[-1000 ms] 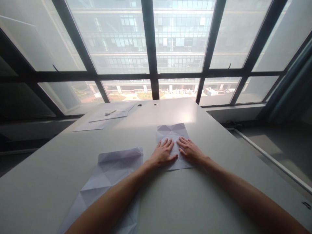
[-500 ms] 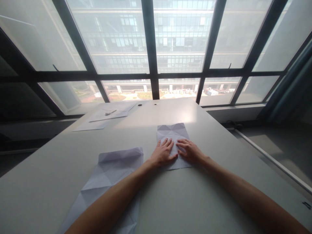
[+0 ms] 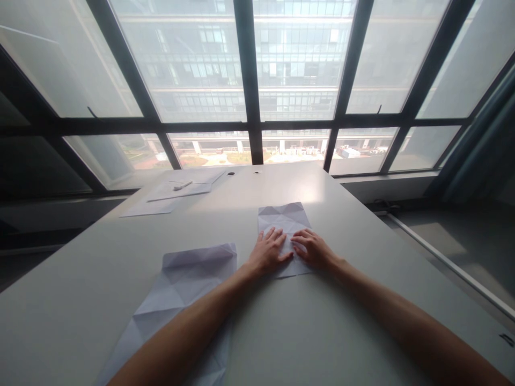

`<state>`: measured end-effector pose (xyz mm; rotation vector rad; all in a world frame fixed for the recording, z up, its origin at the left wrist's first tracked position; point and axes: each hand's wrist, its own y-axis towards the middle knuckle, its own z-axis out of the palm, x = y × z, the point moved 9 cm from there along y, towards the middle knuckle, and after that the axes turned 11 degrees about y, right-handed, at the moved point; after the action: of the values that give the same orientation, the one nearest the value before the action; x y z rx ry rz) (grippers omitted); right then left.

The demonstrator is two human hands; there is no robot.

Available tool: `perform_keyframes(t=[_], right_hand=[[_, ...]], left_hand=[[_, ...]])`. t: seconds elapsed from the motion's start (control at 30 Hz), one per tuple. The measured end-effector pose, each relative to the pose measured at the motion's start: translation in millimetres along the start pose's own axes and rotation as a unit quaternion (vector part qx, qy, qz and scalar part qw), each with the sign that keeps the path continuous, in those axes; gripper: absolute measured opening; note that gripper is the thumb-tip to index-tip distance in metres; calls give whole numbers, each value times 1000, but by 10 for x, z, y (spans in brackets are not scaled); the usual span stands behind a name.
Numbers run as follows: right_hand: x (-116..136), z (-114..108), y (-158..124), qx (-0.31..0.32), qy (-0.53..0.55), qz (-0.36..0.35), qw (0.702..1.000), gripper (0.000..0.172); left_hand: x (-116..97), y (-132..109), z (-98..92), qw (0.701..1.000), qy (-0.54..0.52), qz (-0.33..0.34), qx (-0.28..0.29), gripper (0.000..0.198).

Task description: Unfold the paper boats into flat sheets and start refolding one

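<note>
two hands rest on one creased sheet [image 3: 285, 217] near the middle of the bench [image 3: 362, 321]. the left hand [image 3: 267, 253] lies palm down, fingers spread flat, pressing the near left part of the sheet. the right hand [image 3: 314, 249] lies beside it on the near right part, fingers drawn together and angled inward toward the left hand. neither grip is closed on anything: both hands are open and press the paper down rather than hold it.

change since one second ago: the right hand's fingers, then fanned out and pointing forward, have turned inward and bunched, fingertips now close to the left thumb. the sheet's far edge has shifted slightly up and to the left in the view. the left hand has barely moved. judged from this, the hands are working a crease between them, with the left hand serving as the anchor.

a second, larger creased sheet [image 3: 189, 289] lies flat to the left, partly under the left forearm. more flat sheets [image 3: 181, 188] sit at the far left of the bench, with a small white object [image 3: 183, 185] on top; its kind cannot be told.
</note>
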<state>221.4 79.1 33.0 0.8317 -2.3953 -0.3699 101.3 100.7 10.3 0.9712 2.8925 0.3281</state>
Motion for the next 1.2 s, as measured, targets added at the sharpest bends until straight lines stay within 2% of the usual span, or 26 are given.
perform_keyframes(t=[0.23, 0.57, 0.83, 1.0, 1.2], right_hand=[[-12, 14, 12, 13, -6, 11, 1000, 23], [-50, 6, -2, 20, -8, 14, 1000, 26], [-43, 4, -4, 19, -20, 12, 1000, 26], [-129, 95, -12, 30, -39, 11, 999, 38], [-308, 237, -46, 64, -52, 44, 996, 48]], left_hand=[[-11, 9, -117, 999, -23, 3, -32, 41], [-32, 4, 29, 999, -17, 18, 24, 55], [-34, -4, 89, 998, -11, 35, 42, 66], [-53, -15, 112, 997, 3, 56, 54, 73], [-54, -16, 144, 996, 12, 61, 66, 75]])
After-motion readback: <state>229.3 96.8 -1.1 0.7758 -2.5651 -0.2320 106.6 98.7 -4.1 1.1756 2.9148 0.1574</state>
